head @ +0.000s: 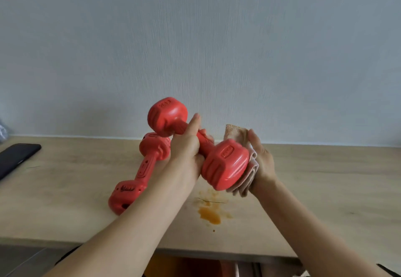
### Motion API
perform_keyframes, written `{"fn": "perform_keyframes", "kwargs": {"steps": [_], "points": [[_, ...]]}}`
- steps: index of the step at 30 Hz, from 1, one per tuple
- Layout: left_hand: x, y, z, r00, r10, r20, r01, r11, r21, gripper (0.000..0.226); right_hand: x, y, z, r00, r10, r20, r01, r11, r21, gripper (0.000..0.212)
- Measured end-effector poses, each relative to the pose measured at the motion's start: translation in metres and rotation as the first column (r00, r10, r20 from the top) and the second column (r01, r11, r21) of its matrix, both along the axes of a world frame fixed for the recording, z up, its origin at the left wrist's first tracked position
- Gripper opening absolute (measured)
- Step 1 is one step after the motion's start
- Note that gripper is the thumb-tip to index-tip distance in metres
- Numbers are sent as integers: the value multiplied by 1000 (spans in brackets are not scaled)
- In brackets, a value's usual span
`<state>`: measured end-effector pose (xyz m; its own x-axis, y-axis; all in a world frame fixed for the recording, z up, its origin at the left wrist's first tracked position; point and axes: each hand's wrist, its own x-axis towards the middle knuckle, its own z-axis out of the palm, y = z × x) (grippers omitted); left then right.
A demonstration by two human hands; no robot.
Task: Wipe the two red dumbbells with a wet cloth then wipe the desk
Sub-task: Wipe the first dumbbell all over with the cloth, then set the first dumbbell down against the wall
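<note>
1. Head view, the relation that matters: the raised dumbbell (196,144) is held off the desk (325,190) at centre frame. Its long axis runs on a slant from upper left, near the wall, to lower right, toward the camera. The left hand (186,146) is curled tight round the handle, thumb pointing up. The right hand (261,159) is just to the right of the lower head and presses a folded cloth (245,168) against that head's right side; its fingers bend round the cloth, so it is the nearer hand for the wiping.

2. Head view, judgement: the lower-right head is the part being wiped. The far head, upper left, looks reachable only if the left hand turns the bar or the cloth travels up along the axis.

3. Head view, the other task thing: the second dumbbell (141,172) lies on the desk left of centre, partly behind the left forearm, its axis running from lower left to upper right.

4. Head view, materials: both dumbbells are a smooth, matte red coating with ribbed, blocky heads and raised lettering. The cloth is pale beige, soft and layered. The desk is light wood grain, with an orange-brown stain (209,213) below the hands.

5. Head view, rest: a dark phone (15,157) lies at the left edge.
</note>
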<state>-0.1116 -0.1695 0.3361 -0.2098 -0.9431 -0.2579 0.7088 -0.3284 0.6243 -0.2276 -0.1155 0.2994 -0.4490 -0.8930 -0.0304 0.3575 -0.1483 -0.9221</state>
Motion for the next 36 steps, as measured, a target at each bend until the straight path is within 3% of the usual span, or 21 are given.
{"fn": "perform_keyframes", "kwargs": {"steps": [2, 4, 7, 11, 13, 17, 24, 36], "points": [[-9, 7, -3, 994, -71, 79, 72, 997, -20, 30, -21, -1, 8, 990, -82, -116, 80, 996, -26, 45], [-26, 16, -3, 979, -94, 179, 108, 992, -67, 28, -43, 4, 22, 983, -146, -116, 139, 988, -61, 56], [-58, 23, 1, 964, -101, 245, 128, 987, -95, 22, -77, 22, 32, 981, -185, -56, 183, 982, -39, 42], [-116, 33, 4, 936, -227, 268, 238, 971, -7, 20, -137, 47, 39, 957, -167, -236, 135, 980, -144, 53], [-149, 37, -2, 919, -292, 266, 288, 956, 54, 19, -169, 61, 41, 895, -249, -370, 225, 968, -108, 53], [-213, 41, -21, 880, -422, 218, 399, 906, 142, 16, -226, 82, 31, 682, -393, -616, 510, 860, 16, 49], [-305, 50, -46, 787, -530, 315, 509, 847, 151, 17, -259, 105, 18, 545, -388, -743, 674, 730, 114, 31], [-342, 61, -70, 746, -537, 393, 515, 840, 170, 26, -277, 106, 14, 479, -338, -810, 687, 719, 106, 35]]}}
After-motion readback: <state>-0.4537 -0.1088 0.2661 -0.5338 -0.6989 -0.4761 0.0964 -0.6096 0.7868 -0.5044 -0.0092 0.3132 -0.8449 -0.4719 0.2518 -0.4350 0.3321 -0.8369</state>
